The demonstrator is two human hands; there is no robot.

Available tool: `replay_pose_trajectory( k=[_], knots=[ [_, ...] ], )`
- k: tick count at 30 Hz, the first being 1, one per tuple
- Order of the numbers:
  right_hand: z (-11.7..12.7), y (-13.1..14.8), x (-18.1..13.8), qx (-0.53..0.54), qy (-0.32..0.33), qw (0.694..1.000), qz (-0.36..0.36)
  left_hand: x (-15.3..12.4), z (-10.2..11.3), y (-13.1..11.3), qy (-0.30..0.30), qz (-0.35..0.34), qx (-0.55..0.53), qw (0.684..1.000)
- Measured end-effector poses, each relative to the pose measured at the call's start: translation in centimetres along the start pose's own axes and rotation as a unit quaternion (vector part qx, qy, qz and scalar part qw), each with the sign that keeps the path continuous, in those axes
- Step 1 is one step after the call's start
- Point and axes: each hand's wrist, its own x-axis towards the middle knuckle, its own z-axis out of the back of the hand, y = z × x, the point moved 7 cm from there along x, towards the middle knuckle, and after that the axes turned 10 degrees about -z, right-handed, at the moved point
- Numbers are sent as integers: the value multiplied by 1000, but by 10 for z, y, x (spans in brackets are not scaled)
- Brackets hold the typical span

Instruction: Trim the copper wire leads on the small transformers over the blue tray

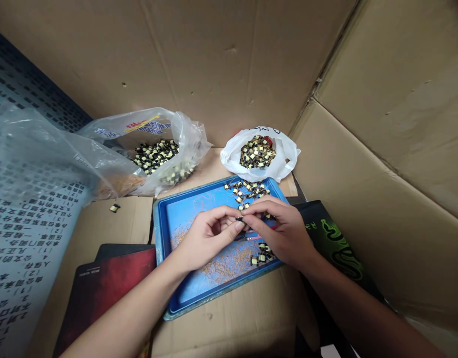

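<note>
Over the blue tray (161, 248), my left hand (210, 238) and my right hand (283, 231) meet fingertip to fingertip. Pinched between them is a small transformer (239, 219), a dark coil part mostly covered by the fingers. Beneath my hands lies a tool (253, 238) with reddish handles; its kind is partly hidden. More transformers (247, 190), black with pale yellow wrapping, are piled at the tray's far right. Another group of transformers (264, 254) sits by the near right rim. Thin copper-coloured wire clippings (229, 263) are scattered over the tray's left and near parts.
A clear plastic bag (187, 134) of transformers stands behind the tray at left, a white plastic bag (232, 159) of them at right. One loose transformer (115, 208) lies on cardboard. Mouse pads (113, 283) flank the tray. Cardboard walls (221, 64) enclose the back and right.
</note>
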Motion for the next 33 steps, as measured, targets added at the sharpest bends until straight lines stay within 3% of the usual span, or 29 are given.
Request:
replay_pose_trajectory(
  k=[6,10,13,17,20,22,25,33],
  knots=[
    [1,4,-3,21,-26,999,22,-2,-9,-1,82,33,-15,996],
    [-3,4,-3,-14,-11,1000,13,-4,-7,0,85,18,-1,996],
    [-1,4,-2,-54,8,998,11,-3,-4,3,59,12,-19,998],
    [9,5,2,-132,59,989,35,1,6,11,-26,23,-91,995],
    [2,0,-1,-264,172,947,65,4,11,15,-63,32,-151,986],
    [-3,-6,-4,-340,207,915,70,5,11,17,-65,34,-175,982],
    [-8,-13,-7,-386,213,893,84,6,14,18,-78,38,-191,978],
    [-6,-22,-1,-435,160,881,98,4,14,20,-99,80,-190,974]
  ],
)
